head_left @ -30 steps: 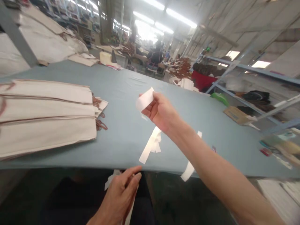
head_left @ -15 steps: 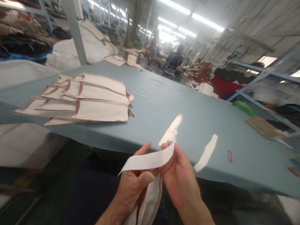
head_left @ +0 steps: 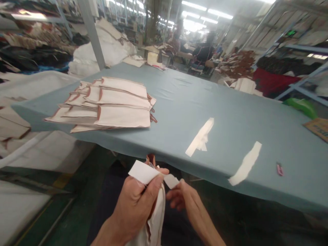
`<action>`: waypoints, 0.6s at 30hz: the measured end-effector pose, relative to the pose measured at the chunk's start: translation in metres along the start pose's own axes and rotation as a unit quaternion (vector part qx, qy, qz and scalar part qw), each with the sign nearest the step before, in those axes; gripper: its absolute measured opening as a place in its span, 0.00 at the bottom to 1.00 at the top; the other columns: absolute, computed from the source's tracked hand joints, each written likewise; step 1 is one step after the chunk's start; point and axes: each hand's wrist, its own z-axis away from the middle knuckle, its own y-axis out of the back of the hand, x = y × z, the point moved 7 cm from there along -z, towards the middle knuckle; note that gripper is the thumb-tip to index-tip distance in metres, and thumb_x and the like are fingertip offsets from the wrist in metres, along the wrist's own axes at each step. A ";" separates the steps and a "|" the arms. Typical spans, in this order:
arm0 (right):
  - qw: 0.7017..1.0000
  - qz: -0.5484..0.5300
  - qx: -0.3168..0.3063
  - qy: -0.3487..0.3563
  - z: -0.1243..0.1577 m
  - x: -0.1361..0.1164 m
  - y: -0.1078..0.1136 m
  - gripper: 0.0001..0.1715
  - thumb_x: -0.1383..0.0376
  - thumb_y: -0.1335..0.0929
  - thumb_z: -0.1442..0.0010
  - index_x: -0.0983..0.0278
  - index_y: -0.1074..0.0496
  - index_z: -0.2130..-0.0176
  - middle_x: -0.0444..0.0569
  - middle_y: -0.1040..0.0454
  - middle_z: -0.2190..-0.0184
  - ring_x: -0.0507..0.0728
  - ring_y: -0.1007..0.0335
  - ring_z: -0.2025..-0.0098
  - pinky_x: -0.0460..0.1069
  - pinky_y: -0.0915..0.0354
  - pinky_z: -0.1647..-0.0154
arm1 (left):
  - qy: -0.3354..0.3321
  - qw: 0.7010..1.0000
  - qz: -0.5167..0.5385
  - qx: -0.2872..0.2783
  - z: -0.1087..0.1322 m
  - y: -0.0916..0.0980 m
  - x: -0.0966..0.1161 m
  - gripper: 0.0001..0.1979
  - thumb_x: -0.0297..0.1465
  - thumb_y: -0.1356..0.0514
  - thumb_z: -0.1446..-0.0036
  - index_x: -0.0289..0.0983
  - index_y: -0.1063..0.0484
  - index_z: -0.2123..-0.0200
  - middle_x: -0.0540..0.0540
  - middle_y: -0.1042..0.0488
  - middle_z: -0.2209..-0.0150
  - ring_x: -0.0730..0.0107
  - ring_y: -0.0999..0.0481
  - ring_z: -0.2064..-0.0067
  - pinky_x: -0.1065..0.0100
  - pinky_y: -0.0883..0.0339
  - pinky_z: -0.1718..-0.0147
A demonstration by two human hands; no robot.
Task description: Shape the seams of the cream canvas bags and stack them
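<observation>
The white strip (head_left: 142, 172) is probably best kept flat and pulled evenly against the brown-trimmed cream fabric piece (head_left: 158, 208), so that creasing is avoided. It is stretched between the hands, in front of the counter (head_left: 176, 136); whether the fabric is fully encircled cannot be told. Fabric and strip are clamped together under the thumb of the closed left hand (head_left: 137, 205). The strip's other end appears pinched at the fingertips of the right hand (head_left: 186, 198), whose remaining fingers are loosely curled.
</observation>
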 end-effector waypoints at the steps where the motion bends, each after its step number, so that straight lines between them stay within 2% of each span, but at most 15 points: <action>1: 0.997 0.062 0.018 0.035 -0.001 -0.010 0.010 0.33 0.36 0.27 0.34 0.61 0.14 0.64 0.55 0.15 0.67 0.60 0.22 0.71 0.51 0.26 0.70 | -0.035 0.999 -0.035 -0.016 0.000 0.000 0.006 0.16 0.36 0.39 0.31 0.38 0.10 0.56 0.44 0.10 0.62 0.60 0.10 0.60 0.68 0.19 0.56; 3: 0.982 0.135 0.057 0.118 0.000 -0.042 0.024 0.29 0.38 0.31 0.30 0.57 0.13 0.62 0.55 0.14 0.62 0.65 0.19 0.60 0.56 0.23 0.58 | -0.093 0.990 -0.090 -0.052 0.000 -0.004 0.016 0.15 0.33 0.40 0.29 0.41 0.10 0.53 0.45 0.10 0.60 0.61 0.10 0.57 0.68 0.20 0.54; 4: 0.976 0.148 0.051 0.152 0.001 -0.061 0.023 0.27 0.40 0.31 0.29 0.55 0.13 0.60 0.54 0.13 0.59 0.66 0.18 0.55 0.57 0.23 0.51 | -0.114 0.986 -0.106 -0.066 0.000 -0.007 0.019 0.16 0.33 0.40 0.28 0.42 0.10 0.52 0.45 0.10 0.60 0.62 0.10 0.57 0.68 0.20 0.55; 6: 0.962 0.175 -0.013 0.207 0.003 -0.096 0.005 0.18 0.46 0.27 0.33 0.53 0.13 0.56 0.52 0.13 0.54 0.67 0.19 0.49 0.58 0.26 0.45 | -0.137 0.979 -0.123 -0.083 -0.001 -0.012 0.023 0.16 0.33 0.41 0.27 0.42 0.11 0.52 0.45 0.10 0.60 0.61 0.11 0.57 0.68 0.21 0.56; 7: 0.959 0.175 -0.060 0.215 0.005 -0.109 -0.009 0.14 0.49 0.26 0.34 0.53 0.13 0.58 0.51 0.14 0.54 0.66 0.19 0.48 0.57 0.27 0.44 | -0.138 0.978 -0.127 -0.090 -0.001 -0.015 0.023 0.16 0.34 0.41 0.27 0.41 0.11 0.53 0.43 0.10 0.60 0.60 0.11 0.56 0.67 0.21 0.56; 9: 0.952 0.153 -0.167 0.208 0.009 -0.124 -0.042 0.11 0.53 0.27 0.34 0.54 0.14 0.61 0.49 0.14 0.58 0.63 0.19 0.54 0.55 0.27 0.49 | -0.124 0.978 -0.130 -0.102 -0.002 -0.019 0.021 0.17 0.35 0.42 0.27 0.39 0.11 0.58 0.41 0.11 0.61 0.58 0.12 0.58 0.65 0.21 0.56; 11: 0.950 0.131 -0.200 0.200 0.011 -0.131 -0.066 0.10 0.55 0.27 0.34 0.55 0.17 0.64 0.48 0.16 0.63 0.60 0.23 0.62 0.53 0.29 0.58 | -0.101 0.980 -0.131 -0.114 -0.001 -0.021 0.019 0.19 0.35 0.43 0.28 0.37 0.14 0.65 0.42 0.13 0.65 0.60 0.14 0.63 0.65 0.22 0.59; 14: 0.955 0.079 -0.191 0.214 0.010 -0.132 -0.083 0.10 0.57 0.28 0.34 0.55 0.19 0.67 0.46 0.16 0.66 0.58 0.24 0.65 0.52 0.31 0.61 | -0.040 0.987 -0.119 -0.096 0.001 -0.014 0.015 0.21 0.36 0.45 0.28 0.38 0.22 0.73 0.47 0.21 0.76 0.67 0.22 0.73 0.69 0.28 0.70; 16: 0.959 0.039 -0.161 0.230 0.005 -0.129 -0.080 0.10 0.57 0.28 0.33 0.55 0.20 0.66 0.45 0.17 0.67 0.57 0.25 0.67 0.52 0.30 0.63 | 0.015 0.991 -0.117 -0.055 0.002 -0.003 0.010 0.20 0.40 0.46 0.27 0.39 0.25 0.70 0.51 0.26 0.78 0.70 0.27 0.76 0.70 0.32 0.74; 18: 0.966 0.021 -0.105 0.236 -0.004 -0.122 -0.069 0.10 0.57 0.29 0.32 0.56 0.21 0.66 0.44 0.19 0.70 0.56 0.28 0.70 0.51 0.32 0.66 | 0.067 0.991 -0.111 -0.015 0.004 0.011 0.003 0.22 0.47 0.47 0.25 0.40 0.27 0.66 0.54 0.29 0.77 0.70 0.31 0.77 0.70 0.36 0.75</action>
